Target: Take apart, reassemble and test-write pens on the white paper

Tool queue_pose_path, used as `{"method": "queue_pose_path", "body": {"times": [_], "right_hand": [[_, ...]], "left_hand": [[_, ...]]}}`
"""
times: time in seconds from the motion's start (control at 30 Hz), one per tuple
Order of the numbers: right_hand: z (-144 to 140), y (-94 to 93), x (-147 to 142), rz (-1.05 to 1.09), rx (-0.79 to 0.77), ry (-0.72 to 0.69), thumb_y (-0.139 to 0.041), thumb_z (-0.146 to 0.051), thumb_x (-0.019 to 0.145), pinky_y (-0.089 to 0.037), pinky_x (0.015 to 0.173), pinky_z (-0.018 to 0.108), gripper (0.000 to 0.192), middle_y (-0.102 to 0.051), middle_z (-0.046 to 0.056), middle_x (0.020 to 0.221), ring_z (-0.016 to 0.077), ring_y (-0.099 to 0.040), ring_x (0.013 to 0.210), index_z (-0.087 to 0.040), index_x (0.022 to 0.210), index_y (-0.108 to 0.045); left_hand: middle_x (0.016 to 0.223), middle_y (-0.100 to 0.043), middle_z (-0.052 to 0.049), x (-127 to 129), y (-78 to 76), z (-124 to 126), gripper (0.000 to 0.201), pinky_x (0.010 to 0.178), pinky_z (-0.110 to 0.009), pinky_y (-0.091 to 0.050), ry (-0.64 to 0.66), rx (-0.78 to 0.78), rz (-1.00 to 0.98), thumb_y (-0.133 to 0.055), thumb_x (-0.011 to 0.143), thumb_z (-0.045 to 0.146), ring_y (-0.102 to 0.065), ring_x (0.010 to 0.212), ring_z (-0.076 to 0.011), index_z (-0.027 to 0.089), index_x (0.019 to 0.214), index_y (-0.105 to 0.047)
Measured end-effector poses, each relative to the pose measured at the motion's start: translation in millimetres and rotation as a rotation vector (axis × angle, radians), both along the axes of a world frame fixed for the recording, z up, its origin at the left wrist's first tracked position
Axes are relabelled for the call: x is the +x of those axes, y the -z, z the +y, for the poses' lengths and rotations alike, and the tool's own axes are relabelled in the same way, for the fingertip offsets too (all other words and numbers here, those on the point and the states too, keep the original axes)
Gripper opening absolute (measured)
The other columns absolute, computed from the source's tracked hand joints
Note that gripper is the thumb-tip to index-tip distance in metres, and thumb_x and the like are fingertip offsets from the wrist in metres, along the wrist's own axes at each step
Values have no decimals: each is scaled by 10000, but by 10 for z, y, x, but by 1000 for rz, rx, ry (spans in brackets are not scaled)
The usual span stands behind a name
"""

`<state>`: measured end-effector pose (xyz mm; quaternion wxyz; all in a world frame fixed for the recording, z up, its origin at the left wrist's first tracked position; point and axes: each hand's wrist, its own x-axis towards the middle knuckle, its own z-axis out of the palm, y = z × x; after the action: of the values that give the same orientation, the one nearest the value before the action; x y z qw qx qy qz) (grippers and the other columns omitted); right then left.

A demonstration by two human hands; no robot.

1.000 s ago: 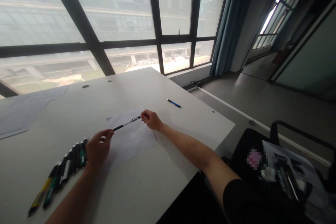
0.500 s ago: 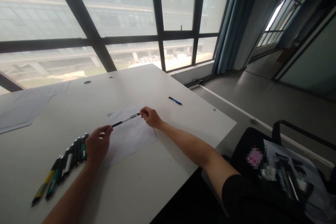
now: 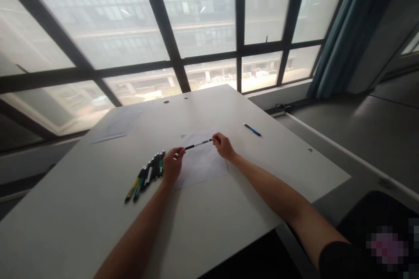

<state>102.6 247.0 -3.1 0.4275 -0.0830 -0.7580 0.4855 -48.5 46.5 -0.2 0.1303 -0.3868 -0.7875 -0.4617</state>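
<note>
A black and clear pen (image 3: 197, 144) is stretched between my two hands over a sheet of white paper (image 3: 203, 168). My left hand (image 3: 173, 163) pinches its black end between thumb and fingertips. At the other end, my right hand (image 3: 223, 145) has its fingers closed on the tip of the pen. Just left of my left hand lies a row of several pens and markers (image 3: 145, 178), black, green, white and yellow, partly hidden by that hand. A blue pen (image 3: 252, 129) rests on the table beyond my right hand.
The white table (image 3: 222, 226) runs to the windows (image 3: 203, 22). More papers (image 3: 116, 122) lie at its far left. A dark chair (image 3: 373, 213) stands at the lower right, and a blue curtain (image 3: 340, 39) hangs at the back right.
The view has swung to the left, so everything appears further right. Both hands still hold the pen over the paper; the pen's clip no longer shows clearly.
</note>
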Motion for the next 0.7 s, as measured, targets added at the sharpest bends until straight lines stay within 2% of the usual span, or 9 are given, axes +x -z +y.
{"method": "queue_pose_path", "body": {"times": [0.27,0.7], "right_hand": [[14,104,-13,-33,36,28,-476,-353,915,-402,595,251,188,-541,-13,654,143,-499,601,-209,809,-533],[14,74,38,-40,85,59,-464,-383,933,-391,589,253,235,-536,-11,642,143,-489,589,-208,788,-525]], "left_hand": [[803,-702,-37,87,-28,-25,272,645,-262,-482,86,87,-10,-567,889,424,-622,718,-162,185,859,-692],[770,-685,-31,121,-52,-32,303,652,-268,-452,119,80,6,-546,915,424,-600,700,-160,190,782,-684]]}}
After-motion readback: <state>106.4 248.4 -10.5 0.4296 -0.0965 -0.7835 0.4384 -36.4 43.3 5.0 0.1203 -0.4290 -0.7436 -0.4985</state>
